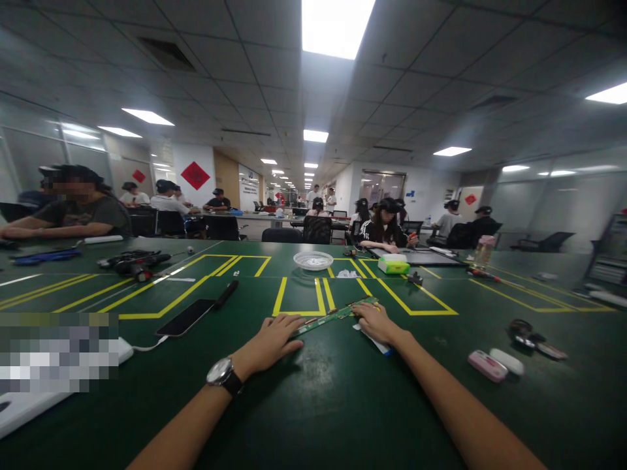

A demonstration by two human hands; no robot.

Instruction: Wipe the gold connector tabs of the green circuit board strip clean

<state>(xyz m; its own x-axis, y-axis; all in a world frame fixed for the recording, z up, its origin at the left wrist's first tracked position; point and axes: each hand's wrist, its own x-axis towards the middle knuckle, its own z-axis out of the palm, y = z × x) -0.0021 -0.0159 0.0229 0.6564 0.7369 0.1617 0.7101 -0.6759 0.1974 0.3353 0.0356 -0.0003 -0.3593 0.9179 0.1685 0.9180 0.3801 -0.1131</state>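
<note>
Green table (318,418), marked with yellow tape lines (434,313). At left, black phone (187,318), screen dark, white cable (147,347) at near end; tangled black gear (134,260) farther off. Toward far side, round white basket (313,265); right of it, bright green packet (393,264). At right, pink case (487,365) just beside white case (507,361). Beyond table, person (375,230) in black jacket with white stripes; red diamond sign (195,175) on white wall (179,156).

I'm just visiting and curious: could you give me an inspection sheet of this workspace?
Surface: green table with yellow lines.
Job's things: long, thin green circuit board, lying at a slant.
Clutter: phone, white basket, tissue pack, pink case.
Hands: left hand at the board's left end, right hand at its right end; firmness of grip unclear.
Cables: white cable at the phone.
Surroundings: people, mostly seated; ceiling lights on.
</note>
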